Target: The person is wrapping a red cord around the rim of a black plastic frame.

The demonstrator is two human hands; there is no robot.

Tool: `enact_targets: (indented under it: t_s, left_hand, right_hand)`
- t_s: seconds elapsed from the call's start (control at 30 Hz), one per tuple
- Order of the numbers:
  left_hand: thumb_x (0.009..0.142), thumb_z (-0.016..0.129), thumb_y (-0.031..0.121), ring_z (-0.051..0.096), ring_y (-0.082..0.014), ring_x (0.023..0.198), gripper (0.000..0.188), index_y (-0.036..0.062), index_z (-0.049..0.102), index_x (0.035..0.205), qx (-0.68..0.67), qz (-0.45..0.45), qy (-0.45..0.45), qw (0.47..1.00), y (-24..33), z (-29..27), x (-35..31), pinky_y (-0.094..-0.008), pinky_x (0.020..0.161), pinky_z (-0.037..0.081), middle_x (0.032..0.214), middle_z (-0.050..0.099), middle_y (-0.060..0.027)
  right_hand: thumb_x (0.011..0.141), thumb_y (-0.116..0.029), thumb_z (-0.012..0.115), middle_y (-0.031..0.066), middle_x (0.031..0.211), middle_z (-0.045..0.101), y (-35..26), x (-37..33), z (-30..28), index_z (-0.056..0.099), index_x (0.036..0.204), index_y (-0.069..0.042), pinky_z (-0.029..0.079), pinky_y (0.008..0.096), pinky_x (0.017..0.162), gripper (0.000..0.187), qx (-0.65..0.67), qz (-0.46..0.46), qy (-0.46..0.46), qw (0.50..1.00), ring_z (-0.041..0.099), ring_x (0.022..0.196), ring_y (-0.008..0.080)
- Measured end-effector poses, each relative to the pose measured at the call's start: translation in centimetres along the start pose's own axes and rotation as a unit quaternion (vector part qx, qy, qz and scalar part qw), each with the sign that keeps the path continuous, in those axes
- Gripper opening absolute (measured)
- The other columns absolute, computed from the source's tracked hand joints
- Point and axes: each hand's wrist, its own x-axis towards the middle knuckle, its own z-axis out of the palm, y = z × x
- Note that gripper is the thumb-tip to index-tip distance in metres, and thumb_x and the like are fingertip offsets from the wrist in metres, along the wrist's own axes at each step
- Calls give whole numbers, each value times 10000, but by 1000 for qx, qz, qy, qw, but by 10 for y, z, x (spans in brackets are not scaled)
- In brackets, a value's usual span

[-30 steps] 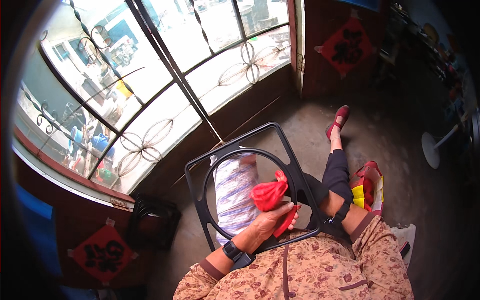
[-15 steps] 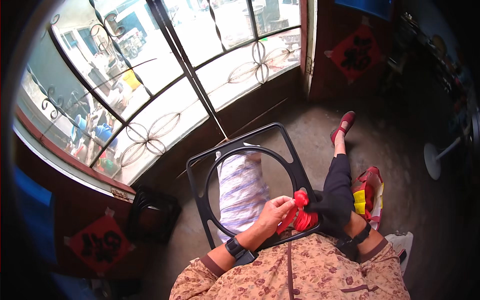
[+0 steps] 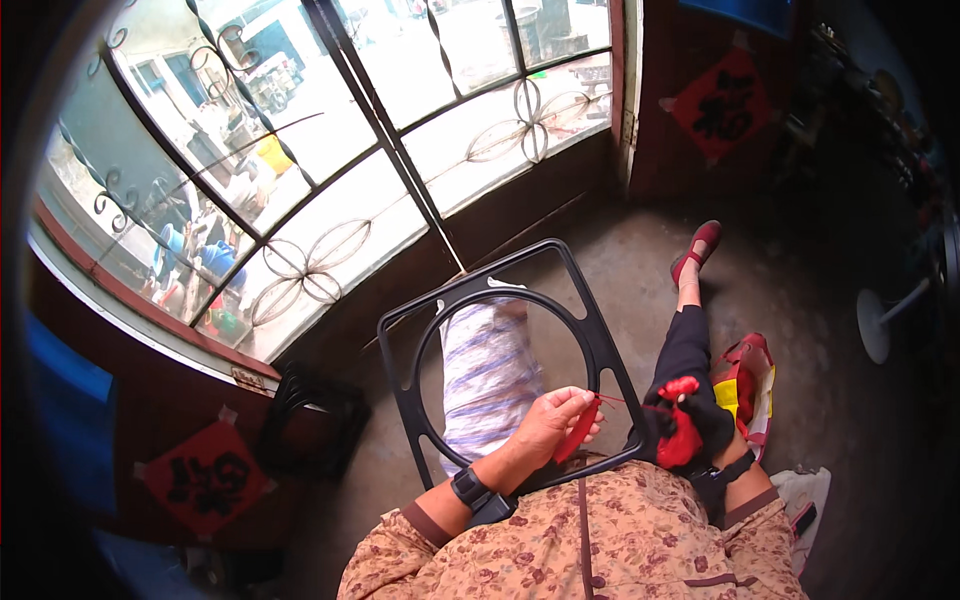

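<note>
My left hand (image 3: 550,424) is bare and closed, with a flat red strip (image 3: 577,430) between its fingers. A thin red cord (image 3: 628,403) runs from its fingertips to my right. My right hand (image 3: 712,415) wears a black glove and is closed round a red bundle (image 3: 680,442) of soft-looking material. A black frame (image 3: 600,340) with a large round opening rests at my lap, under the left forearm. Through the opening shows a white cloth with bluish stripes (image 3: 485,370).
A red and yellow bag (image 3: 748,385) stands on the floor to my right, with a whitish bag (image 3: 805,510) nearer me. Ahead are glazed doors with metal scrollwork (image 3: 305,270). Dark stools (image 3: 310,425) stand at left. A white round base (image 3: 873,325) is at far right.
My right hand has moved right with the red bundle, away from my left hand. The thin cord is now stretched between them. The whole view has shifted slightly.
</note>
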Motion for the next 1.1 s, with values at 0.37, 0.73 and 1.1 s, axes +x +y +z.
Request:
enact_targets:
  t_s: [0.37, 0.73, 1.1]
  left_hand:
    - [916, 560, 252, 634, -148, 643, 210, 45, 548, 952, -15, -11, -59, 998, -2, -5, 6, -236, 559, 531, 809, 638, -103]
    - [907, 566, 209, 630, -169, 619, 164, 55, 549, 960, -54, -27, -47, 997, 1, -6, 8, -257, 541, 530, 798, 637, -113]
    - [891, 574, 172, 630, -192, 593, 142, 60, 535, 968, -73, 3, -46, 996, 9, -5, 5, -292, 533, 540, 787, 641, -135]
  right_hand:
    - [898, -312, 571, 5, 725, 604, -11, -18, -18, 597, 1003, -70, 498, 251, 536, 266, -62, -92, 305, 946, 575, 581, 98]
    - [921, -399, 503, 25, 757, 592, 5, -12, -45, 595, 975, -64, 480, 256, 634, 352, 119, -126, 316, 933, 570, 663, 138]
    - [949, -473, 363, 35, 901, 609, 19, -78, -293, 589, 1025, -66, 467, 362, 786, 472, 130, -321, 298, 889, 578, 809, 214]
